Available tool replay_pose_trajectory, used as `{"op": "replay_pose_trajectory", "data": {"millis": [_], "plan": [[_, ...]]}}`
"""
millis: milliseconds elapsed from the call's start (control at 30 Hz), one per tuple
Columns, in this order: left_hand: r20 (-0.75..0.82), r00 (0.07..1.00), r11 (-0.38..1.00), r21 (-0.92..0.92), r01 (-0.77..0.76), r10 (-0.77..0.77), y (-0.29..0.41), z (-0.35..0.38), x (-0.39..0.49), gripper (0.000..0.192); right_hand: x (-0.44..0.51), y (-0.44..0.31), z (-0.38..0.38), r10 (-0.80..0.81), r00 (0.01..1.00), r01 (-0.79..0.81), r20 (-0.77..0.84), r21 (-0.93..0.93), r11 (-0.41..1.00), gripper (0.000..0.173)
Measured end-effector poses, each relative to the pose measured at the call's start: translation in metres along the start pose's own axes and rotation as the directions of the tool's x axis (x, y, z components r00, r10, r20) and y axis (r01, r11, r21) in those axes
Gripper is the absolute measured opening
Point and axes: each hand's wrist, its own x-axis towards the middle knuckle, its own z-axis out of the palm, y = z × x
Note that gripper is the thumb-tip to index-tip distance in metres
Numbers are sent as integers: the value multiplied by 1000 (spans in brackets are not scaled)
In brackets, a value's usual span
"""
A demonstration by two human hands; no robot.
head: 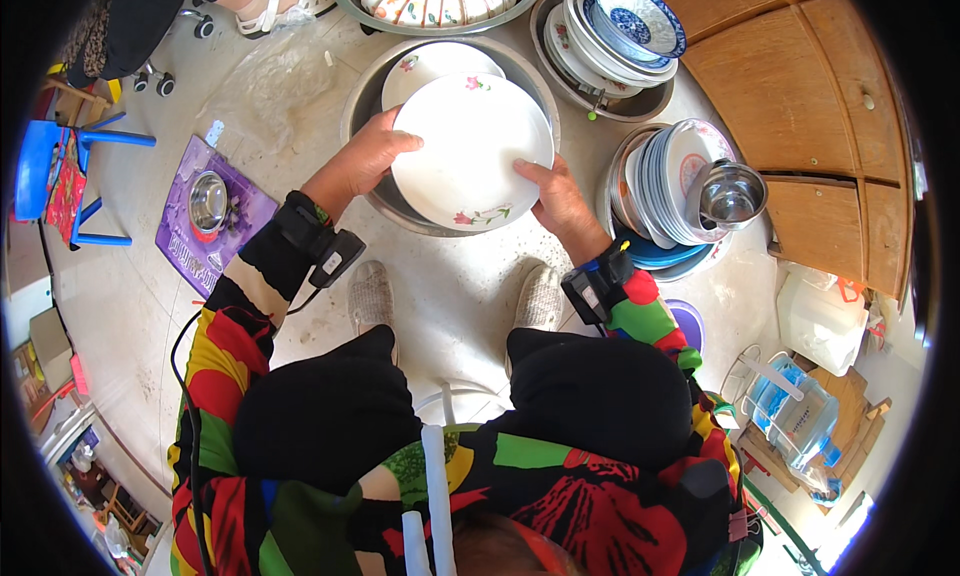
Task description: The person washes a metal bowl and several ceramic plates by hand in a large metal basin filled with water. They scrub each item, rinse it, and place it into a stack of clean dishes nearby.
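Between my two hands I hold a white plate (472, 152) with pink flowers printed near its rim. My left hand (375, 156) grips its left edge with the thumb on top, and my right hand (559, 201) grips the lower right edge the same way. Beneath it stands a wide metal basin (367, 118) on the floor. A second white flowered plate (431, 66) rests in that basin, partly covered by the held one. Whatever else lies in the basin is hidden.
A metal basin (645, 103) holds stacked plates and a blue-patterned bowl (637, 21). To the right, a plate stack (667, 178) carries a metal cup (731, 195). A metal bowl (208, 201) sits on a purple mat (180, 231). Another person's foot (274, 10) shows at top left.
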Motion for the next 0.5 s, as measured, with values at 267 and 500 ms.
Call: {"op": "replay_pose_trajectory", "data": {"millis": [267, 500], "plan": [[-365, 926, 994, 79, -74, 98, -17, 5, 5, 42, 0, 19, 32, -45, 995, 60, -84, 186, 981, 45], [-133, 777, 653, 638, -408, 615, -29, -10, 4, 35, -4, 27, 37, -268, 945, 277, -187, 27, 960, 44]]}}
